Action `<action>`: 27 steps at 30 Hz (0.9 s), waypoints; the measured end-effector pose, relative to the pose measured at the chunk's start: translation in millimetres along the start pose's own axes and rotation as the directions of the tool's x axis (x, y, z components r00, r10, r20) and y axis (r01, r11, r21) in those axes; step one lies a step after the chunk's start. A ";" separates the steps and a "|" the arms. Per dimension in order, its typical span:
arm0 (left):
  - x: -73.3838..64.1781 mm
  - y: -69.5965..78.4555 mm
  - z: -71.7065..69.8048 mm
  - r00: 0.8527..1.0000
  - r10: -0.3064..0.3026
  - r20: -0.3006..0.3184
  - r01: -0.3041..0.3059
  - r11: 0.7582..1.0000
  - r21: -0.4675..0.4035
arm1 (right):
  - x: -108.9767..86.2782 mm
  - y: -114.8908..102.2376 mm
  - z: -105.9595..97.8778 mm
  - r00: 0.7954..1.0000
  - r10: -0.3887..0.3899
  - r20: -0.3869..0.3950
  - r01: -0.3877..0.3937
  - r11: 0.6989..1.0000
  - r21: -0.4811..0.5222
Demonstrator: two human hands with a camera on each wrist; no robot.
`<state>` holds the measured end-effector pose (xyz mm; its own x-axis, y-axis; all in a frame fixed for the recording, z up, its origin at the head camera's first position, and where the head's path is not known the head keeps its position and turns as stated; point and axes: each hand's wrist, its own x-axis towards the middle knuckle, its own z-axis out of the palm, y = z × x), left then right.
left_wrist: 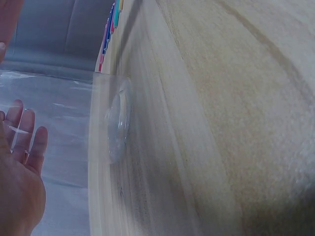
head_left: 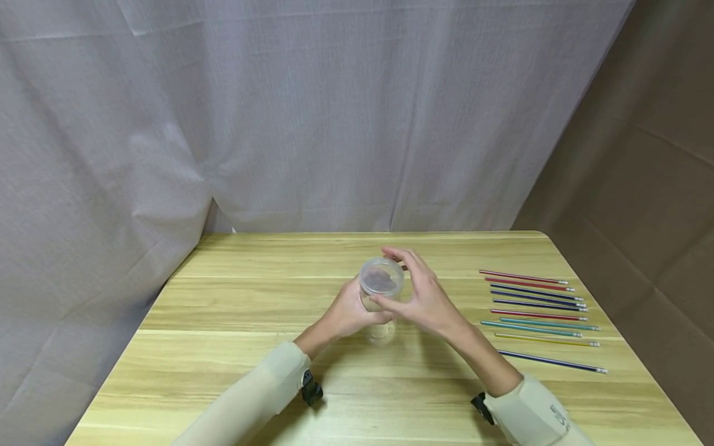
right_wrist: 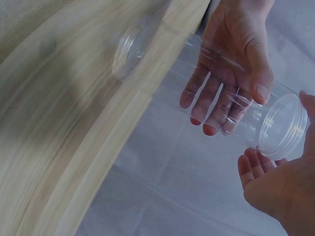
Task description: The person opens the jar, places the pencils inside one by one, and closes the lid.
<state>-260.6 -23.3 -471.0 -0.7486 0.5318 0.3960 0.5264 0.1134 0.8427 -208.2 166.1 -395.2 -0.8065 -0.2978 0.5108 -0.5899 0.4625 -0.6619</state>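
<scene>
A clear plastic jar [head_left: 380, 334] stands upright at the middle of the table, its base [right_wrist: 129, 54] close over the wood. My left hand [head_left: 347, 311] grips the side of the jar; through the clear wall its spread fingers show in the right wrist view. At the top, my right hand [head_left: 424, 299] holds the round translucent lid [head_left: 382, 277] between thumb and fingers, the thumb at the near rim and the fingers round the far side. The left wrist view shows the jar wall [left_wrist: 59, 93] in front of my left fingers.
Several pencils with white-tipped ends lie in a loose row on the right of the wooden table [head_left: 251, 291], among them a red pencil [head_left: 524, 277], a green pencil [head_left: 530, 328] and a yellow pencil [head_left: 543, 339]. A grey curtain [head_left: 312, 124] hangs behind the far edge.
</scene>
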 end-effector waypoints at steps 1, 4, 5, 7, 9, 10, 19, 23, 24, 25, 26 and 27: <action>0.3 0.1 0.1 1.000 -0.001 0.000 0.001 1.000 -0.003 | 0.4 0.2 0.2 1.000 -0.006 0.000 0.006 1.000 0.001; 0.3 0.3 0.0 1.000 -0.005 0.001 0.005 1.000 -0.008 | 0.5 -0.5 -0.1 1.000 -0.014 0.026 0.014 1.000 0.001; 0.1 0.5 -0.1 1.000 -0.006 0.001 0.006 1.000 -0.010 | 0.5 -0.9 -0.3 0.999 -0.013 0.040 0.013 1.000 0.003; 0.0 0.3 -0.2 1.000 0.001 0.004 -0.001 1.000 -0.016 | 0.6 -1.8 -0.6 0.998 -0.007 0.066 0.007 1.000 0.009; -0.3 0.3 -0.3 1.000 0.011 0.008 -0.011 1.000 -0.012 | 0.5 -2.7 -0.9 0.997 -0.003 0.075 0.002 1.000 0.010; -0.2 0.5 -0.2 1.000 0.014 0.009 -0.013 1.000 -0.013 | 0.6 -2.9 -1.0 0.997 0.000 0.073 -0.001 1.000 0.009; -0.2 -0.5 -0.2 1.000 0.002 0.001 -0.002 1.000 -0.004 | 1.9 -3.0 -0.1 0.999 0.044 0.013 -0.044 0.999 -0.004; -0.6 -1.6 -0.3 1.000 0.010 0.003 -0.009 1.000 -0.020 | 2.2 -3.3 0.3 0.998 0.034 0.049 -0.034 0.999 0.010; -0.6 -1.8 -0.5 1.000 0.010 0.003 -0.010 1.000 -0.022 | 2.3 -3.5 0.3 0.998 0.029 0.060 -0.030 0.999 0.013; -0.8 -1.7 -0.8 1.000 0.010 0.003 -0.010 1.000 -0.021 | 2.2 -4.0 0.4 0.997 0.027 0.069 -0.029 0.999 0.015; -1.1 -1.6 -1.1 1.000 0.008 0.003 -0.008 1.000 -0.022 | 2.1 -4.5 0.6 0.997 0.027 0.074 -0.028 0.999 0.015; -1.2 -1.5 -1.3 1.000 0.006 0.003 -0.006 1.000 -0.022 | 2.0 -4.8 0.7 0.997 0.027 0.073 -0.028 1.000 0.014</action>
<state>-261.0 -25.2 -472.3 -0.7445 0.5347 0.3998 0.5215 0.0917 0.8483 -207.0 162.8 -391.4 -0.8228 -0.3453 0.4514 -0.5676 0.4590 -0.6834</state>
